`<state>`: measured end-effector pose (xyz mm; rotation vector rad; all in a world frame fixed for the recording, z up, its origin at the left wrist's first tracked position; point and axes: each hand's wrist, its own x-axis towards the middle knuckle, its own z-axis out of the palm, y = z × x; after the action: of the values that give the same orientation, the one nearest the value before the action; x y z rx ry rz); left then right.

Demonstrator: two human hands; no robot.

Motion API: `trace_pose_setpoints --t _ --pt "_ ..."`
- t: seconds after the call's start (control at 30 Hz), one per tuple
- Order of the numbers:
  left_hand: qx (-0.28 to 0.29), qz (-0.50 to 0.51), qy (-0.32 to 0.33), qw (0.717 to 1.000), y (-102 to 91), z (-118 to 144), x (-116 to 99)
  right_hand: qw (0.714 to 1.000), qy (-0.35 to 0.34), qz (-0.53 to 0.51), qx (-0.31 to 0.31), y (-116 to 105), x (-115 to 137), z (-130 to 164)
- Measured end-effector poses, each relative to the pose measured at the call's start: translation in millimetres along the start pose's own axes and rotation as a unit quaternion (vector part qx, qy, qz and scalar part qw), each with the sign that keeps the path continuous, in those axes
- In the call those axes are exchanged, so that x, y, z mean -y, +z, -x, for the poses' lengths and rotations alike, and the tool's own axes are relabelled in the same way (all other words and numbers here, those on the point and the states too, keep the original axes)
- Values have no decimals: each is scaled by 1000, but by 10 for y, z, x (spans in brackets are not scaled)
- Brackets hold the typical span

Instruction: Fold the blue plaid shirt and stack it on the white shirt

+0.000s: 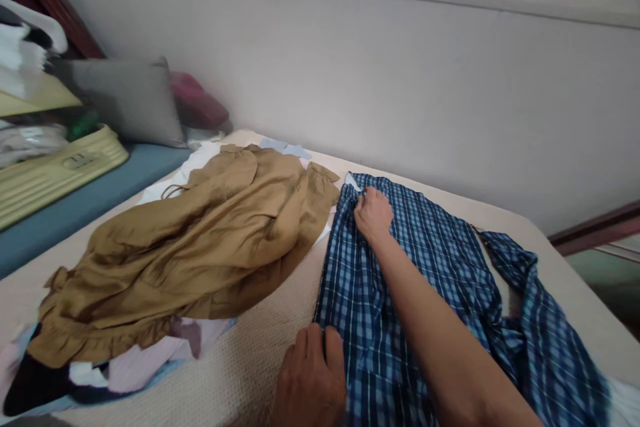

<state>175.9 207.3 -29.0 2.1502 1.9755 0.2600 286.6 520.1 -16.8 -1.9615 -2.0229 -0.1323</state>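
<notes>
On the bed [260, 347], the right hand [373, 212] reaches forward with arm extended, fingers pinching the far edge of the blue plaid shirt [435, 280], while the left hand [311, 383] presses flat, fingers together, on its near edge beside the tan dress [200, 247].

Dress [200, 240] left of shirt [400, 280], on bed [240, 373]

1. The bed [260, 360] has a cream cover with a woven texture and stands against a pale wall.
2. A blue checked shirt [430, 280] lies spread on its right part.
3. A brown ruffled dress [200, 240] lies on the left part, over a pile of pink, white and dark clothes [125, 367].
4. A blue mat [90, 200] lies just beside the bed's far left edge.
</notes>
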Motion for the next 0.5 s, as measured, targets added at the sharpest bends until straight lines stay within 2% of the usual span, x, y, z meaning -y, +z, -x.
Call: trace_pose_setpoints --t 0.03,0.07,0.1,0.13,0.23,0.33,0.4,0.47,0.5 --pt "-91 -41 54 994 23 17 -4 1000 -12 7 -12 18 -65 95" --pt "-159 -70 102 980 58 27 -4 999 -30 14 -8 53 -120 179" --pt "-198 -88 139 966 107 31 0 999 -46 20 12 101 -165 243" --pt "-213 -97 164 958 168 33 10 997 -56 23 41 152 -197 282" --pt "-176 -109 171 963 389 44 61 991 -43 20 125 239 -236 269" --pt "-116 -118 149 975 561 65 105 982 -36 -19 185 72 -258 279" --pt "-90 -117 139 979 594 75 114 974 -56 -78 203 -215 -292 495" --pt "-76 -113 131 982 543 81 102 958 -101 -175 202 -627 -327 948" --pt "-73 -112 127 983 485 84 86 939 -129 -243 205 -870 -340 1250"
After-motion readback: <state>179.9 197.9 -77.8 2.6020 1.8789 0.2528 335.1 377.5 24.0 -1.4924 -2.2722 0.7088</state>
